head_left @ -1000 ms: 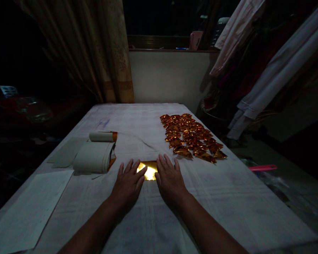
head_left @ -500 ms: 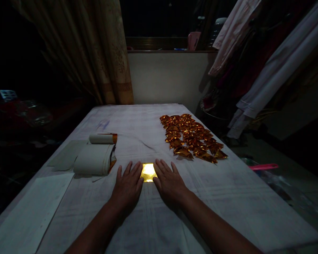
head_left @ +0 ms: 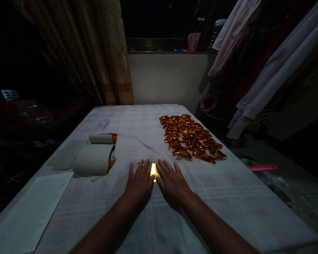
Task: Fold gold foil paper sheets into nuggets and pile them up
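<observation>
A shiny gold foil sheet [head_left: 154,171] lies flat on the cloth-covered table [head_left: 228,197], mostly covered by my hands. My left hand [head_left: 140,183] lies palm down on its left part, fingers stretched out. My right hand [head_left: 172,181] rests flat on its right part, fingers spread. Only a thin bright strip of foil shows between the two hands. A cluster of several folded gold foil pieces [head_left: 192,137] sits on the table beyond my right hand.
An open pad of pale paper sheets [head_left: 95,157] with a rolled-back cover lies to the left. Loose pale sheets [head_left: 34,208] lie at the near left. A curtain [head_left: 95,53] and hanging clothes [head_left: 267,63] flank the table's far end.
My left hand has slid to the right over the foil, so the two hands now lie close together and far less of the gold sheet shows.
</observation>
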The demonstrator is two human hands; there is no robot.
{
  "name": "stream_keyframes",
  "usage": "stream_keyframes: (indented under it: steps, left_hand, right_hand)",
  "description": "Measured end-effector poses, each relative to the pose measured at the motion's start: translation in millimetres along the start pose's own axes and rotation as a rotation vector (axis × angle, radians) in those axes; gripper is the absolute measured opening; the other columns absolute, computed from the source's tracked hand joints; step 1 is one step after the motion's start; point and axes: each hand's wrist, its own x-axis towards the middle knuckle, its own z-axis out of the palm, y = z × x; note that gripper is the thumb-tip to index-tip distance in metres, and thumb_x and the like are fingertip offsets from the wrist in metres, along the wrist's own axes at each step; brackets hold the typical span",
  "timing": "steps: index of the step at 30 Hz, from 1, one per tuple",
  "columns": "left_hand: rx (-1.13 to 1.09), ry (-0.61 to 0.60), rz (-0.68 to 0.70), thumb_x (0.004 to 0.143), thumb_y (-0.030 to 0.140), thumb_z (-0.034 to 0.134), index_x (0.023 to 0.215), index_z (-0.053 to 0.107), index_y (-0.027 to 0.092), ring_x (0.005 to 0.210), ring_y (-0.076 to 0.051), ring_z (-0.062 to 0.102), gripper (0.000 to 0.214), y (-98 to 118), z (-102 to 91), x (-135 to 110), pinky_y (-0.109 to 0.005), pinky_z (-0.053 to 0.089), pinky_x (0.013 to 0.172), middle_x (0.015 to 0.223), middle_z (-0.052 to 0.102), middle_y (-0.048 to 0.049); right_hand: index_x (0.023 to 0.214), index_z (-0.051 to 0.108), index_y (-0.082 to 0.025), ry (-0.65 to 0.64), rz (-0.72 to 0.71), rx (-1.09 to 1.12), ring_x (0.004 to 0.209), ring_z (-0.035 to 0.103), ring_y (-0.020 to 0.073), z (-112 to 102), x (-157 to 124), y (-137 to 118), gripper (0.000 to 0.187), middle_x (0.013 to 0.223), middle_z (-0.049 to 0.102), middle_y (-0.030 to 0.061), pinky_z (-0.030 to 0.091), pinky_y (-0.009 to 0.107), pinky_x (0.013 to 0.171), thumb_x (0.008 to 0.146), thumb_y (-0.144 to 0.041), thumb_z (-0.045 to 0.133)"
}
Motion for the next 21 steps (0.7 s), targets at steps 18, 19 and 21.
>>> stream_keyframes:
  steps: [18,19,21]
  left_hand:
    - [0.098,0.168,-0.037,0.097,0.022,0.037,0.151,0.045,0.016,0.148,-0.034,0.036,0.055,-35,-3.1,-21,-0.065,0.013,0.121,0.158,0.041,-0.0151]
    - [0.096,0.181,-0.022,0.097,0.021,0.038,0.152,0.042,0.016,0.148,-0.033,0.035,0.056,-31,-1.8,-20,-0.063,0.014,0.122,0.159,0.04,-0.015]
    - [0.088,0.197,0.0,0.096,0.02,0.039,0.154,0.039,0.015,0.149,-0.032,0.033,0.058,-24,0.6,-17,-0.059,0.016,0.122,0.16,0.039,-0.0151]
  right_hand:
    - [0.156,0.035,-0.014,0.02,-0.008,-0.004,0.154,0.021,0.0275,2,0,1,0.056,0.164,0.026,0.0095,0.013,0.059,0.123,0.104,-0.035,0.033]
    - [0.156,0.035,-0.014,0.02,-0.007,-0.004,0.154,0.021,0.0274,3,0,2,0.056,0.164,0.026,0.0093,0.013,0.059,0.123,0.104,-0.036,0.033]
    - [0.156,0.035,-0.014,0.016,-0.004,-0.001,0.154,0.02,0.0274,4,0,2,0.057,0.165,0.025,0.0086,0.012,0.059,0.124,0.104,-0.037,0.033]
